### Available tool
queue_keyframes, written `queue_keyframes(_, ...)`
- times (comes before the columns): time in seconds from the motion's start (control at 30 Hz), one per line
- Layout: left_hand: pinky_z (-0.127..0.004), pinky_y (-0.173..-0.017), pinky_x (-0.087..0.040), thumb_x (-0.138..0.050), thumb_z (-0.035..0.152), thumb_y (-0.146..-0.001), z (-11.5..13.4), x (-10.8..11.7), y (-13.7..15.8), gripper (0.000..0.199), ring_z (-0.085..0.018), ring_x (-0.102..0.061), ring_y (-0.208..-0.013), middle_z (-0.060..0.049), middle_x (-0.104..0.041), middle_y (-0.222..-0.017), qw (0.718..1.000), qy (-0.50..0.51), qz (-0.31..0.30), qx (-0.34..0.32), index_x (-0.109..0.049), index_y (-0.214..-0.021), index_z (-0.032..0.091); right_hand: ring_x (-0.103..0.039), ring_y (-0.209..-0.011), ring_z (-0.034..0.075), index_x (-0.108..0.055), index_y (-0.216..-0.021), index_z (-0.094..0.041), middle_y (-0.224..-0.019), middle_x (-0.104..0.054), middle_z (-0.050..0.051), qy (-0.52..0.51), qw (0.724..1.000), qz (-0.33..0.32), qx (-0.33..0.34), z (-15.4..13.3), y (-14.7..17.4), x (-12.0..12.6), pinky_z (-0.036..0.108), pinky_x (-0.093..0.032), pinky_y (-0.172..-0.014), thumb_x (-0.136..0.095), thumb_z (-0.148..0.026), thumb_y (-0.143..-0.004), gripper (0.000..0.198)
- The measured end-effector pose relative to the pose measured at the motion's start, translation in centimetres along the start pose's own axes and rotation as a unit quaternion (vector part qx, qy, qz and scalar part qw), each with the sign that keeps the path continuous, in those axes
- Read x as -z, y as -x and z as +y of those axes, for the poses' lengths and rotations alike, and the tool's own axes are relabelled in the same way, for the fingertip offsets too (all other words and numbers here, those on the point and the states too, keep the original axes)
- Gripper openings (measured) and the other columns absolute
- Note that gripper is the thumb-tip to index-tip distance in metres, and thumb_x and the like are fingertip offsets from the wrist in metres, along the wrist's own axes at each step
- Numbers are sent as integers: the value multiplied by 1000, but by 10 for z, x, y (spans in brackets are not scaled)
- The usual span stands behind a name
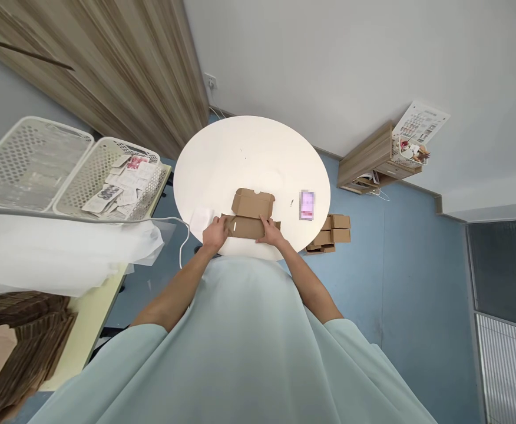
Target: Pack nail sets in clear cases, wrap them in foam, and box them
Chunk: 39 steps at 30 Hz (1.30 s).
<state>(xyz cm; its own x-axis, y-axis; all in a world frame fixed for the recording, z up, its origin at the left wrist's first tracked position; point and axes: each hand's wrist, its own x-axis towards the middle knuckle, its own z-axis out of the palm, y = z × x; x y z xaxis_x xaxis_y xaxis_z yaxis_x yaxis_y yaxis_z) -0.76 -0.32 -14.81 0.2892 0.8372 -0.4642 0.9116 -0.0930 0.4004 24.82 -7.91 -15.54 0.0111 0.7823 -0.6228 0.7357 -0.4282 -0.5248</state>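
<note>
A brown cardboard box [252, 206], partly folded with its lid part lying away from me, is on the white round table [249, 150] near its front edge. My left hand [216, 232] grips the left side of the box, fingers closed on the cardboard at the flap. At the right side, my right hand [270, 231] holds the near panel, its thumb and fingers on the edge. A small white sheet [200, 219] lies beside my left hand. To the right on the table is a phone-like pinkish rectangle [307, 205], blurred out.
Flattened cardboard [41, 347] is stacked on a side table at left, near white sheeting [63, 250] and white baskets [79, 185], one with paper packets. Brown boxes [331, 232] sit on the floor at right. A wooden cabinet [368, 156] stands by the wall.
</note>
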Motion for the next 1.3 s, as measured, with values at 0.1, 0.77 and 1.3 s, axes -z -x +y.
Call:
queue_keyframes(0.1,-45,-93,-60,-56,38,-102,-8,-1,3,59,-37,-71,-121,-20,-60,-151,997,-13,19,75,-52,-158,19,-51,-153,43,-12,-179,-33,-176,-24,24,1,1000,-1,2,0,0,0,53,-49,-122,-104,-44,-68,144)
queue_keyframes(0.77,-37,-95,-52,-61,35,-104,25,-19,3,23,-29,-71,-119,-12,-72,-134,997,62,-6,53,-58,-122,21,-45,-160,44,-14,-179,-33,-179,-21,25,-12,1000,-2,7,3,-4,-4,53,-47,-124,-106,-44,-66,146)
queue_keyframes(1.3,-40,-88,-53,-61,24,-96,31,-14,-11,21,-34,-69,-115,-17,-71,-123,997,-26,-56,55,-59,-116,19,-50,-155,44,-14,-179,-37,-178,-24,23,-32,999,1,5,2,-5,-6,54,-51,-119,-106,-47,-66,147)
